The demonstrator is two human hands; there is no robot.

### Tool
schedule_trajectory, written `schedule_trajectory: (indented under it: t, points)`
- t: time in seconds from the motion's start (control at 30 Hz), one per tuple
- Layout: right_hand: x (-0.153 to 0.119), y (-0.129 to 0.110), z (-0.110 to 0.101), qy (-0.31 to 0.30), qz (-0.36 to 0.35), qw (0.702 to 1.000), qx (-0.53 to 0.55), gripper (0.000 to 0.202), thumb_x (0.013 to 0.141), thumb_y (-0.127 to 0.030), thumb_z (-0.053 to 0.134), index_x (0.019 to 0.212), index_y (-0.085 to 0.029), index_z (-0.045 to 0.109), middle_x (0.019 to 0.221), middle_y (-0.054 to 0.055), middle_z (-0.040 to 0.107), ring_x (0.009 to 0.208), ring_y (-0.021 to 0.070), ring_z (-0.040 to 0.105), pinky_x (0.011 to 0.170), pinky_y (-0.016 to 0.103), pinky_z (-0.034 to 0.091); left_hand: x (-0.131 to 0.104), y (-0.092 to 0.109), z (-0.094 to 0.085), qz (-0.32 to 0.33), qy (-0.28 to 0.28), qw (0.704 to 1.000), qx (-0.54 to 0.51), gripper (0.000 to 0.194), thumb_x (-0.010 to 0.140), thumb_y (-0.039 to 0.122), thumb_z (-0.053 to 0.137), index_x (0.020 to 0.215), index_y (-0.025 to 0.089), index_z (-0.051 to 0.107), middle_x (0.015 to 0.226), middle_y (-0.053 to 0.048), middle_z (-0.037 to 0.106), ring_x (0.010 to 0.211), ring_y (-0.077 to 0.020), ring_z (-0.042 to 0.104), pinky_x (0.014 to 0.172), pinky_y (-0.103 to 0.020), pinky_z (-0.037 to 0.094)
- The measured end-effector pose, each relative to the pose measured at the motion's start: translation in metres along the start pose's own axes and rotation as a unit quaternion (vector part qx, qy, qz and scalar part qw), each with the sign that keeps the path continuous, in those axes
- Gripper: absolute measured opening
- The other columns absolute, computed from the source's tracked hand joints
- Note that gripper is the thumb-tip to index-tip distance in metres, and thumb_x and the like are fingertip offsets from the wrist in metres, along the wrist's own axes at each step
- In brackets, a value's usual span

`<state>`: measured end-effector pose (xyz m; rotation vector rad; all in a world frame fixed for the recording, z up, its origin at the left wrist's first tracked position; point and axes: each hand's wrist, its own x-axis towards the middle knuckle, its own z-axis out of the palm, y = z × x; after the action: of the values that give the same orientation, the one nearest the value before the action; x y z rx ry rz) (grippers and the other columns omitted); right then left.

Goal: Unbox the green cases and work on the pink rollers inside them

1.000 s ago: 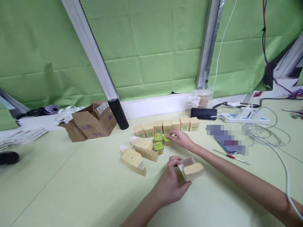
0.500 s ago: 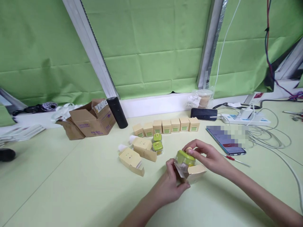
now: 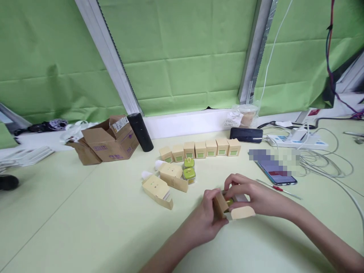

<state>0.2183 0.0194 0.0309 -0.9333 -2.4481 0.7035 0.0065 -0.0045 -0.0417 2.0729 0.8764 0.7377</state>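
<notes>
My left hand (image 3: 210,214) is wrapped round a small open cardboard box (image 3: 220,204), its mouth tilted to the right and one flap folded out. At that mouth, my right hand (image 3: 247,195) has its curled fingers on a small green-lidded container (image 3: 229,202) that sits mostly inside the box. Only a bit of its green lid shows between the fingers. Left of my hands stand two more clear containers with green lids, one nearer me (image 3: 189,174) and one behind it (image 3: 189,163). Two opened cardboard boxes (image 3: 156,188) lie beside them, with white paper at their ends.
Several closed small boxes (image 3: 200,149) stand in a row behind. A large open carton (image 3: 109,142) and a black cylinder (image 3: 140,132) are at the back left. To the right lie a phone (image 3: 273,168), a red-handled screwdriver (image 3: 278,188), a power strip (image 3: 298,141) and loose cables.
The green-lidded container has gone down into the cardboard box, my right hand moving down with it. My left hand still holds the box, now turned slightly.
</notes>
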Motion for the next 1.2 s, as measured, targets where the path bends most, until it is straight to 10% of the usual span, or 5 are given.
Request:
schedule_trajectory:
  t: [0.17, 0.37, 0.63, 1.2]
  points:
    - [-0.010, 0.010, -0.008, 0.001, 0.036, 0.995, 0.095, 0.030, 0.080, -0.033, 0.064, 0.109, -0.030, 0.056, 0.110, 0.004, 0.055, 0.100, 0.0219, 0.058, 0.085, 0.037, 0.052, 0.002, 0.008, -0.007, -0.022, -0.026, 0.999, 0.018, 0.065, 0.078, 0.018, 0.060, 0.135, 0.029, 0.028, 0.124, -0.010, 0.040, 0.112, -0.0264, 0.044, 0.094, -0.046, 0.040]
    - [-0.006, 0.014, 0.012, 0.055, 0.088, 0.980, 0.168, 0.023, 0.078, -0.031, 0.067, 0.090, -0.024, 0.049, 0.088, 0.000, 0.053, 0.070, 0.0133, 0.055, 0.065, 0.028, 0.052, 0.002, 0.010, -0.008, -0.021, -0.030, 0.999, 0.014, 0.063, 0.078, 0.019, 0.060, 0.133, 0.025, 0.029, 0.124, -0.011, 0.041, 0.116, -0.0264, 0.042, 0.097, -0.045, 0.038]
    - [-0.006, 0.017, 0.006, 0.028, 0.024, 0.982, 0.186, 0.053, 0.082, -0.067, 0.042, 0.111, -0.025, 0.057, 0.103, 0.007, 0.061, 0.094, 0.0231, 0.058, 0.083, 0.038, 0.048, -0.002, -0.003, 0.000, -0.048, -0.008, 0.998, -0.033, 0.085, 0.079, 0.023, 0.061, 0.141, 0.024, 0.002, 0.138, -0.018, 0.035, 0.128, -0.0292, 0.037, 0.103, -0.049, 0.032]
    - [0.006, 0.016, 0.025, 0.072, 0.115, 0.970, 0.201, 0.027, 0.086, -0.043, 0.055, 0.098, -0.025, 0.072, 0.088, 0.005, 0.059, 0.083, 0.0191, 0.059, 0.076, 0.033, 0.045, -0.002, 0.001, -0.001, -0.061, -0.010, 0.998, -0.015, 0.080, 0.080, 0.025, 0.059, 0.141, 0.022, 0.008, 0.143, -0.017, 0.028, 0.131, -0.0296, 0.033, 0.104, -0.049, 0.032]
